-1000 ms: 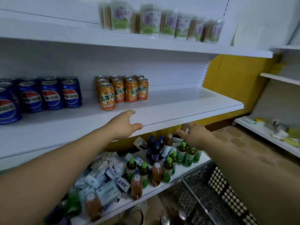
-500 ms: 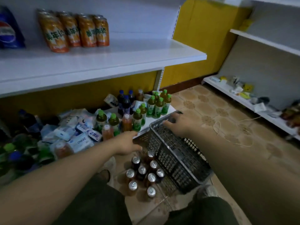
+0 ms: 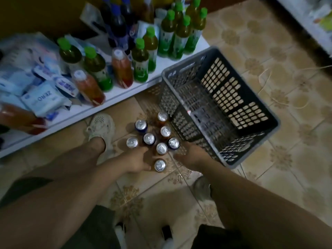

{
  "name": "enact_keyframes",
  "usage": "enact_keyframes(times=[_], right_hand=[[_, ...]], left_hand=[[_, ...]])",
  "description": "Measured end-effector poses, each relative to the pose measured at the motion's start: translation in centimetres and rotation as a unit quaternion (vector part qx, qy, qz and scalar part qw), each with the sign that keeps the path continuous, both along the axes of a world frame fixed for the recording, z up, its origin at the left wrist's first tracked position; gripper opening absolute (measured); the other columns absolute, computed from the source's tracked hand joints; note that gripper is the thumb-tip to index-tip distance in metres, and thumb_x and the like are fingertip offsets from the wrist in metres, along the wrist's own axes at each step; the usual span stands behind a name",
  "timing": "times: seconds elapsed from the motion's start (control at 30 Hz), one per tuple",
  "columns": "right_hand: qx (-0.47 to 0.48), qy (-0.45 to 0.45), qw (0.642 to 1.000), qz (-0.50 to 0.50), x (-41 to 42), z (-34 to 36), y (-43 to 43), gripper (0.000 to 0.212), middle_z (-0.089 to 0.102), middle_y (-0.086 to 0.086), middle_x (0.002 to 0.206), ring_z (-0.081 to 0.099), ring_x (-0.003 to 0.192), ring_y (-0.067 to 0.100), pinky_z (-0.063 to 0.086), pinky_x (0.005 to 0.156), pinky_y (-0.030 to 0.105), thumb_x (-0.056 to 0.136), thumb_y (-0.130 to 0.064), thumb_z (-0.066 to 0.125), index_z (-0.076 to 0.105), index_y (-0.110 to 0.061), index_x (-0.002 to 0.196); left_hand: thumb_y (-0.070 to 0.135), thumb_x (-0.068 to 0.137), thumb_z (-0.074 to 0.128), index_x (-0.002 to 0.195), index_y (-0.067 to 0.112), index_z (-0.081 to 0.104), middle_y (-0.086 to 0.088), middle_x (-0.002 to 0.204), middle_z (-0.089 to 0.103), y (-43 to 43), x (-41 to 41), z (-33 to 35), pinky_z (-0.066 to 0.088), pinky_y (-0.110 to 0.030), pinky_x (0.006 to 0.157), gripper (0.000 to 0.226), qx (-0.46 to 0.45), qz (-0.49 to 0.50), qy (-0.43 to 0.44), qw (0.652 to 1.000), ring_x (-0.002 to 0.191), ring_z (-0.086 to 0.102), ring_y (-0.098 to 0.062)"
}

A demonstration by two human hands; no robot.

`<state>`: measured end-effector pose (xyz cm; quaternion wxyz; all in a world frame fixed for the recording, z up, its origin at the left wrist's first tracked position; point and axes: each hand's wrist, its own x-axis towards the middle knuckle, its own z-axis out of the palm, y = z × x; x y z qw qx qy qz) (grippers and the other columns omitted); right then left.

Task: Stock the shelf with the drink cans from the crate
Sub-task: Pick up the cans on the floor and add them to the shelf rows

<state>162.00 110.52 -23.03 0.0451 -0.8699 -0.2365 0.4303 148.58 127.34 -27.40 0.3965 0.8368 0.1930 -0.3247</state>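
Several drink cans stand upright in a tight cluster on the tiled floor, silver tops facing up, right beside the near-left side of a grey lattice crate. The crate's inside shows no cans. My left hand is low at the cluster's near edge, fingers apart and curved beside the nearest can. My right hand hovers on the other side, against the crate's corner, fingers spread close to a blue can. Neither hand holds a can. The upper shelf is out of view.
A low white shelf board at the upper left carries green-capped tea bottles, orange drink bottles and white-blue packets. My shoes stand either side of the cans. A thin cable lies on the tiles at right.
My view has dropped from the shelf to the floor. Both hands came down from the shelf edge and crate rim to the cans on the floor.
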Motion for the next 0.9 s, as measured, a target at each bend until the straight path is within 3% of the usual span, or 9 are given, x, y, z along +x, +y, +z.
enact_keyframes(times=[0.07,0.17,0.3,0.5,0.57,0.7,0.9], right_hand=[[-0.029,0.029,0.999,-0.006,-0.2,-3.7,-0.3,0.069,0.050,0.013,0.140,0.050,0.124,0.030,0.041,0.095,0.031,0.088,-0.047,0.061,0.036,-0.017,0.145],[-0.060,0.063,0.996,-0.010,-0.9,-8.5,-0.3,0.066,0.049,0.012,0.140,0.049,0.126,0.030,0.039,0.099,0.033,0.088,-0.044,0.061,0.038,-0.014,0.142],[-0.059,0.099,0.993,-0.001,-2.3,-14.2,0.3,0.064,0.049,0.014,0.133,0.050,0.121,0.032,0.039,0.093,0.032,0.083,-0.036,0.069,0.040,-0.013,0.135],[-0.075,0.121,0.990,0.020,-4.5,-21.0,2.1,0.084,0.037,0.014,0.133,0.052,0.115,0.038,0.045,0.091,0.040,0.076,-0.037,0.075,0.028,-0.013,0.141],[-0.087,0.099,0.990,0.040,-5.0,-22.3,2.4,0.077,0.037,0.015,0.133,0.053,0.113,0.038,0.045,0.088,0.039,0.080,-0.035,0.071,0.028,-0.011,0.139],[-0.073,0.091,0.993,0.013,-4.6,-21.7,3.1,0.063,0.049,0.012,0.121,0.057,0.107,0.036,0.045,0.083,0.035,0.077,-0.035,0.066,0.037,-0.016,0.130],[0.024,0.077,0.996,-0.047,-2.5,-12.5,3.2,0.069,0.057,0.011,0.126,0.056,0.113,0.035,0.041,0.082,0.033,0.079,-0.053,0.063,0.038,-0.026,0.138]], left_hand=[[0.042,0.067,0.072,0.127,0.013,0.052,-0.006,0.129,0.055,0.0,0.1,-3.2,0.043,-0.035,0.096,0.069,0.000,0.006,0.020,1.000,0.119,0.052,-0.025],[0.031,0.076,0.074,0.137,0.013,0.042,-0.011,0.135,0.047,-0.5,0.0,-7.3,0.041,-0.029,0.096,0.071,0.002,0.005,0.051,0.999,0.123,0.047,-0.026],[0.032,0.081,0.071,0.147,0.018,0.029,-0.008,0.150,0.035,-0.9,0.2,-12.0,0.037,-0.030,0.105,0.079,0.005,0.003,0.054,0.999,0.135,0.037,-0.025],[0.030,0.080,0.069,0.145,0.019,0.033,-0.006,0.147,0.037,-0.6,0.4,-16.3,0.031,-0.034,0.109,0.076,0.014,0.006,0.040,0.999,0.135,0.032,-0.027],[0.033,0.079,0.068,0.145,0.019,0.034,-0.006,0.144,0.040,-0.2,0.4,-16.9,0.035,-0.038,0.107,0.075,0.011,0.009,0.039,0.999,0.132,0.036,-0.027],[0.032,0.076,0.070,0.142,0.018,0.039,-0.007,0.141,0.045,0.9,0.9,-16.6,0.041,-0.041,0.102,0.074,-0.009,0.042,0.032,0.999,0.129,0.043,-0.025],[0.025,0.073,0.073,0.137,0.019,0.045,-0.004,0.136,0.050,0.6,2.2,-9.9,0.042,-0.038,0.100,0.070,-0.034,0.014,0.008,0.999,0.126,0.048,-0.024]])
